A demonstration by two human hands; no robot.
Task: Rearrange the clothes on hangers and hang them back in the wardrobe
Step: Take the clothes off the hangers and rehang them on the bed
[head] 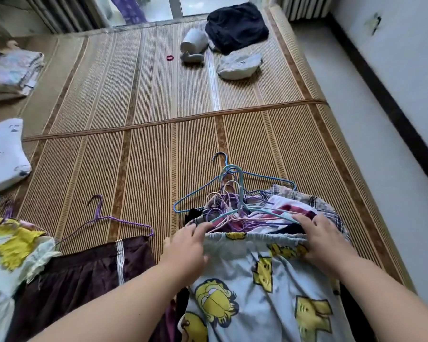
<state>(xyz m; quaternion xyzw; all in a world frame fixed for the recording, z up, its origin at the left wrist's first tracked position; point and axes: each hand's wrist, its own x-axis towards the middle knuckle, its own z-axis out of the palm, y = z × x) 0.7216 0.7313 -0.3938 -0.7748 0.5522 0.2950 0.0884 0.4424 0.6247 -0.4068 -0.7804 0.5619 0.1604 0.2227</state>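
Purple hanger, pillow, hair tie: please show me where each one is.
Purple hanger (97,214): head view, on the neck under its hook.
Pillow (3,156): head view, middle of the white cover.
Hair tie (167,58): head view, left side of the pink ring.

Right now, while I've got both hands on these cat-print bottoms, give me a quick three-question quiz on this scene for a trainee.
1. True or false: the single purple hanger lies apart from the tangled hanger pile.
2. Where do the left hand and right hand hold the cat-print bottoms? A: elastic waistband. B: leg hem. C: pocket.
3. What small pink thing lies on the woven mat towards its far end?
Key: 1 true; 2 A; 3 the hair tie.
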